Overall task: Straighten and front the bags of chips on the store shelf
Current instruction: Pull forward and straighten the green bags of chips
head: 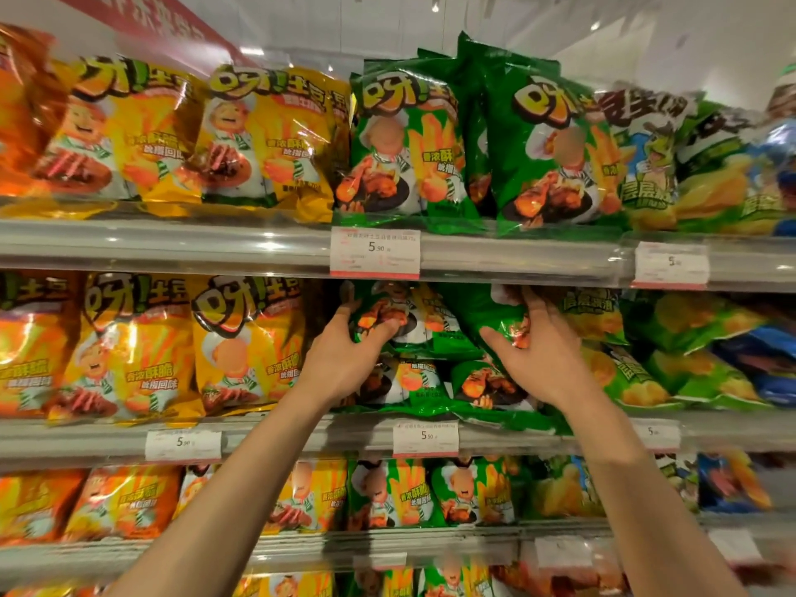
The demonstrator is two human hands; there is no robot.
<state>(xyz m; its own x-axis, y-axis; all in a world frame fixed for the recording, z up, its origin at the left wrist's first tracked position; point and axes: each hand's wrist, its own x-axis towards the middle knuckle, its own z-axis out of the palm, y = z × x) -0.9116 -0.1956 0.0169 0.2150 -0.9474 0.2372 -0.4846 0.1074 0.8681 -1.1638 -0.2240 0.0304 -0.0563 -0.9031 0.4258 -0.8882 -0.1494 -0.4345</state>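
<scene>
The shelving (172,247) fills the view in four tiers, each fronted by a clear rail carrying price tags (374,253). On the top tier, yellow bags (267,140) stand upright at the left and green bags (409,148) stand upright at the centre, long axis vertical, printed fronts facing outward. The second tier holds upright yellow bags (133,346) at the left and a disordered group of green bags at the centre.

Within that group, the left green bag (413,321) lies tilted, its top toward the upper left and partly hidden behind the rail above. The right green bag (486,312) leans with its long axis running from upper left to lower right; its top edge is cut off by the same rail. Two further green bags (413,381) lie beneath them, fronts outward, partly covered.

The left hand (344,359) grasps the left green bag, thumb and fingers closed around its lower edge. The right hand (542,351) grips the right green bag, fingers spread across its face, thumb on the near side.

The outer bags at both edges are blurred; their print is unreadable.
</scene>
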